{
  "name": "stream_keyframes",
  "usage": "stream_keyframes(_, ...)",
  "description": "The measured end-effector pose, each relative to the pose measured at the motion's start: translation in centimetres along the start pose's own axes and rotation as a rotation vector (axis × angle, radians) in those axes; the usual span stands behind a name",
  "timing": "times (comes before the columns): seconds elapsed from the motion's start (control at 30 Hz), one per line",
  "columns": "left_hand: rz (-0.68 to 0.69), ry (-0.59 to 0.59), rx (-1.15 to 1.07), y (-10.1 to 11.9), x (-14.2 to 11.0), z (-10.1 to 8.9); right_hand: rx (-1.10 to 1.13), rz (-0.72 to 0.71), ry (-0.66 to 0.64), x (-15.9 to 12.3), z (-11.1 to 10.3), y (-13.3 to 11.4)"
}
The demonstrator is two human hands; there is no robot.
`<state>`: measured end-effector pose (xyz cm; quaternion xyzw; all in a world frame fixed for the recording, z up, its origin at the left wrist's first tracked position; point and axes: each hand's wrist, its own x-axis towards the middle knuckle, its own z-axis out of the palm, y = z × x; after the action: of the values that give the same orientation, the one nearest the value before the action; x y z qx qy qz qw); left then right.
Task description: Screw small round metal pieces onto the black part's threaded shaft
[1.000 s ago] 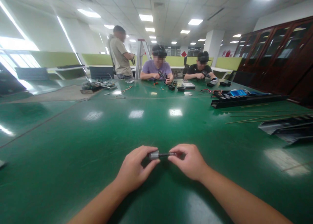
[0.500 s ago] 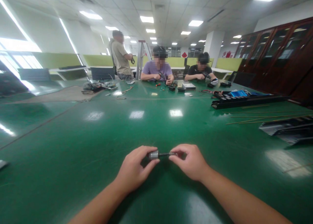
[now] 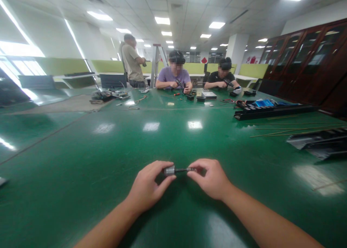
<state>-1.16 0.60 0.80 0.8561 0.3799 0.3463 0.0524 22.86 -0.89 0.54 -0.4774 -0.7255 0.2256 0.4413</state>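
Observation:
Over the green tabletop [image 3: 173,139], a short silver metal cylinder [image 3: 170,170] with a thin dark rod [image 3: 181,170] sticking out of its right end lies level between my hands. Its exact kind I cannot make out. My left hand [image 3: 149,181] pinches the cylinder between thumb and fingers. On the other side, my right hand [image 3: 210,177] is closed on the far end of the rod, and the fingertips cover that tip. A short stretch of rod shows between the two hands.
Across the table sit two people [image 3: 175,74] [image 3: 221,78] handling dark tools; another person [image 3: 132,62] stands by a stepladder [image 3: 155,65]. Black metal channels [image 3: 273,112], thin rods [image 3: 287,132] and dark trays [image 3: 322,143] lie right. Tangled parts [image 3: 108,95] sit far left.
Almost nothing differs. Both hands keep their hold on the cylinder and rod, and the view has shifted very slightly. The standing person's hands have lowered a little.

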Motion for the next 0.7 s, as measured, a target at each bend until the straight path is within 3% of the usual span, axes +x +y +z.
stream_keyframes(0.7,-0.048,-0.002,-0.018,-0.49,0.04,0.03,0.004,0.009,0.011,0.02,-0.2,0.19)
